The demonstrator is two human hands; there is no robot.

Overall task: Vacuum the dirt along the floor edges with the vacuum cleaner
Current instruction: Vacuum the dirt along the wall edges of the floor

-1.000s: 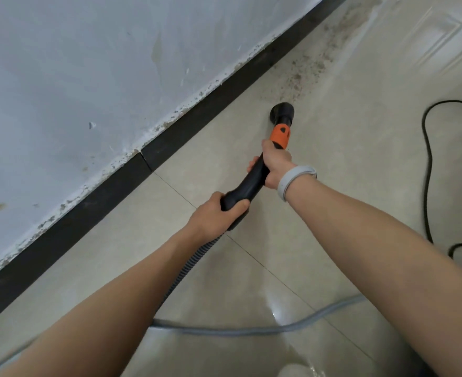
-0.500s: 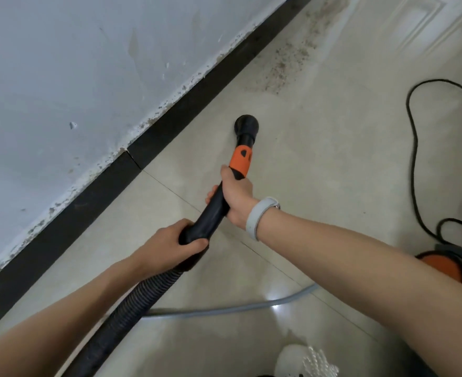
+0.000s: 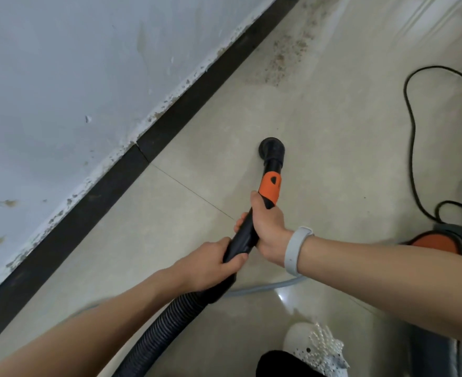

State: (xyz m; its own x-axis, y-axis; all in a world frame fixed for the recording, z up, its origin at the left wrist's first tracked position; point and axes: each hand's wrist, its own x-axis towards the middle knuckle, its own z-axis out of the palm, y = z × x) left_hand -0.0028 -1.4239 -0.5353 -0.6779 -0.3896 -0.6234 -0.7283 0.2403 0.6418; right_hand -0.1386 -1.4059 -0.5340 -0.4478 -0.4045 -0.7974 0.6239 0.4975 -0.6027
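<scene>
Trailing black cord [image 3: 412, 126] beside nozzle [image 3: 272, 148]

Pretty scruffy pale wall [image 3: 69, 77] on the left, with chipped paint and brownish stains down by a black skirting board [image 3: 170, 121] that runs diagonally. The floor [image 3: 333, 159] is glossy beige tile with thin grout lines, and it catches a bright glare spot [image 3: 280, 296] near the bottom
</scene>
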